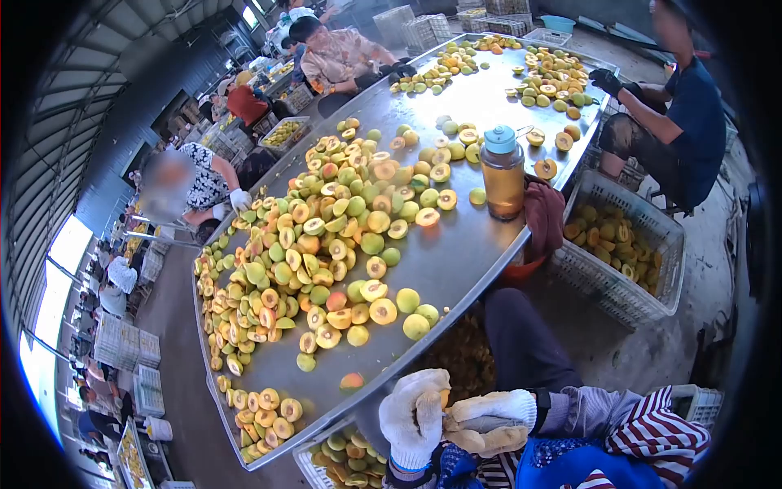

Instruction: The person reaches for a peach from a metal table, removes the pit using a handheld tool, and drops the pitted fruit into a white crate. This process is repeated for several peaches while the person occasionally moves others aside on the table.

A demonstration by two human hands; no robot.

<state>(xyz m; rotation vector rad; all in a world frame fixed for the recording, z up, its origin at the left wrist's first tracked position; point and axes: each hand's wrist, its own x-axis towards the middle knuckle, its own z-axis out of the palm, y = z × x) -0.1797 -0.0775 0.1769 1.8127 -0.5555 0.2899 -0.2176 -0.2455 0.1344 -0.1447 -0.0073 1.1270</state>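
The left hand [415,417], in a white cotton glove, has its grip clenched on a yellow-orange fruit [444,398], mostly hidden. Touching it, the gloved right hand [491,422] curls over something grey; I cannot tell whether that grip is clenched. Just beyond both grips runs the long steel counter [456,253], heaped with halved yellow-green fruits [326,244]. Farther off stands an amber plastic bottle with a teal lid [503,175].
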